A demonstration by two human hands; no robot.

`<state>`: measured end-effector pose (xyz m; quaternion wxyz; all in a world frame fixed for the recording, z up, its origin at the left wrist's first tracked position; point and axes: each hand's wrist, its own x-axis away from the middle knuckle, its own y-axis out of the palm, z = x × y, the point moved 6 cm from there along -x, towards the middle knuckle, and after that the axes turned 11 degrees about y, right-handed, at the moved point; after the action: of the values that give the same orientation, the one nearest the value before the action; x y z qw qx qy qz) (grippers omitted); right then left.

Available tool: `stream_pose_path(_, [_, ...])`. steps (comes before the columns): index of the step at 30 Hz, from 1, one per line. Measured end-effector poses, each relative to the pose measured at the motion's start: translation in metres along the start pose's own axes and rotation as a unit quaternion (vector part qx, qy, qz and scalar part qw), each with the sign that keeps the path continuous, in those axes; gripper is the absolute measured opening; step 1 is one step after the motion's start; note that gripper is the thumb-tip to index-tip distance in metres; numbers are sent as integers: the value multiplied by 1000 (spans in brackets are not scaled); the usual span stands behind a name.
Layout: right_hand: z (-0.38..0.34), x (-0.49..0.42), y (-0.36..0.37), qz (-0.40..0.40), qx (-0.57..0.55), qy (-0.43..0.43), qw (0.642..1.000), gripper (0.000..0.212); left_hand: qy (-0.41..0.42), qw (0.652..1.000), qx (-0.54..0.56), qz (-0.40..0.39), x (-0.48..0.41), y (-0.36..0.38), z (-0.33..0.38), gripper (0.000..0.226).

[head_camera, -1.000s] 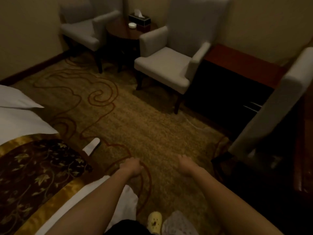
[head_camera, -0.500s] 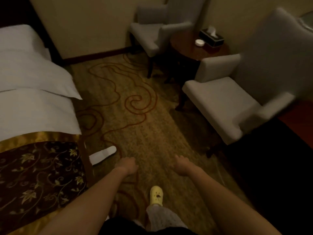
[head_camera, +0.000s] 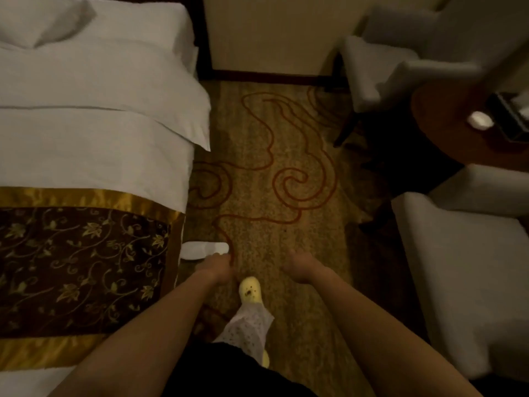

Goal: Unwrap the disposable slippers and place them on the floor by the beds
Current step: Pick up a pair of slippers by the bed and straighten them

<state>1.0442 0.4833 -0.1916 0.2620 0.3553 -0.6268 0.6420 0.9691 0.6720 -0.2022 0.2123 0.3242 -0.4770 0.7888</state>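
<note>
A white disposable slipper lies on the patterned carpet, tucked against the side of the bed. My left hand hangs just below it with the fingers curled down; nothing shows in it. My right hand hangs over the carpet further right, fingers also curled downward and nothing visible in it. Both hands are seen from the back, so the palms are hidden. Only one slipper is in view.
The bed with a white duvet and a brown-gold runner fills the left. Two pale armchairs and a dark round table stand on the right. A strip of carpet runs between them. My yellow shoe steps forward.
The view has swung left and down, bringing the bed and slipper closer. My hands stay held out in front, and my foot has stepped forward.
</note>
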Motion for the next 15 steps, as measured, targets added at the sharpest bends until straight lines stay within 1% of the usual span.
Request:
stream_pose_path(5, [-31, -58, -55, -7, 77, -36, 996, 61, -56, 996, 72, 18, -39, -30, -21, 46])
stream_pose_path(10, [-72, -103, -101, -9, 122, -80, 989, 64, -99, 987, 125, 28, -70, -61, -38, 49])
stream_pose_path(15, [-110, -138, -133, -10, 184, -146, 972, 65, -154, 964, 211, 52, -87, -80, -49, 52])
